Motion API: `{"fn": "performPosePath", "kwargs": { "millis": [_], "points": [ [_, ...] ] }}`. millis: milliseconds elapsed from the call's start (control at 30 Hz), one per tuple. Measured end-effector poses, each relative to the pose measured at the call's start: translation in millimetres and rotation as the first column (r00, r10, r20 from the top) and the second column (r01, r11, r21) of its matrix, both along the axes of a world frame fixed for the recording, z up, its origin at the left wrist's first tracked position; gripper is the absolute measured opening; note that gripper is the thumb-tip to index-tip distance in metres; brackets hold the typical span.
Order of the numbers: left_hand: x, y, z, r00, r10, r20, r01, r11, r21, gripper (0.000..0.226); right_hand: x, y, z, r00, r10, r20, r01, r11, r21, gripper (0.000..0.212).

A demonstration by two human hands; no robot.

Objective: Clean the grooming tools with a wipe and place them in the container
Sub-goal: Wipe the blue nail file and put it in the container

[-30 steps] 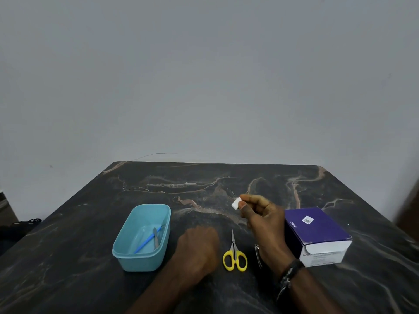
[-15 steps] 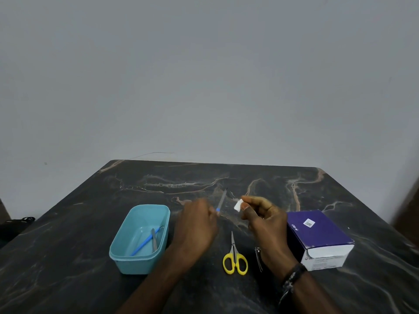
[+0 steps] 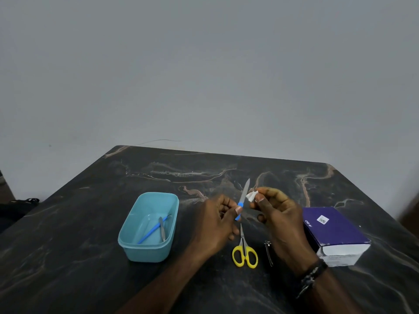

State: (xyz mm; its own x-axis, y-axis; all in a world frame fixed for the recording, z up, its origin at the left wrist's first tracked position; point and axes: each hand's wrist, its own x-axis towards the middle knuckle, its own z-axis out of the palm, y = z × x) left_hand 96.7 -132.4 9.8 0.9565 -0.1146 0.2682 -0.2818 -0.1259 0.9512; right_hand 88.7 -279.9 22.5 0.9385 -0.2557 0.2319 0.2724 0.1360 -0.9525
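My left hand [image 3: 217, 220] pinches the blue handle of a nail file [image 3: 243, 196], whose metal blade points up and away above the table. My right hand [image 3: 275, 211] pinches a small white wipe [image 3: 251, 196] right beside the blade. A teal container [image 3: 127, 234] at the left holds a blue-handled tool [image 3: 152, 231] and metal tweezers [image 3: 161, 228]. Yellow-handled scissors [image 3: 244, 252] and a metal nail clipper [image 3: 269, 252] lie on the table below my hands.
A purple and white box [image 3: 335, 232] sits at the right, close to my right wrist. The dark marbled table [image 3: 68, 257] ends at a grey wall behind. A dark object [image 3: 20, 206] lies off the table's left edge.
My left hand lifted the nail file off the table and raised it upright. My right hand stayed up with the wipe, and the file's blade has come next to it.
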Motion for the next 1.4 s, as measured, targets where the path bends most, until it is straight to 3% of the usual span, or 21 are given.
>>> {"fn": "performPosePath", "kwargs": {
  "millis": [267, 1033, 1400],
  "points": [
    [-4.1, 1.3, -0.9, 0.999, 0.026, 0.03, -0.028, 0.998, 0.053, 0.009, -1.7, 3.9, -2.3, 1.0, 0.02, -0.014, -0.021, 0.998, -0.064, 0.014],
    [-7.6, -0.6, -3.2, 0.995, 0.049, 0.084, -0.055, 0.996, 0.07, 0.008, -0.2, 5.6, -2.4, 0.997, 0.017, -0.072, -0.014, 0.999, 0.036, 0.012],
    [-7.4, 0.2, -4.0, 0.989, 0.079, 0.123, -0.097, 0.984, 0.147, 0.01, -0.8, 4.4, -2.6, 0.997, 0.042, -0.061, -0.042, 0.999, 0.009, 0.017]
  ]
}}
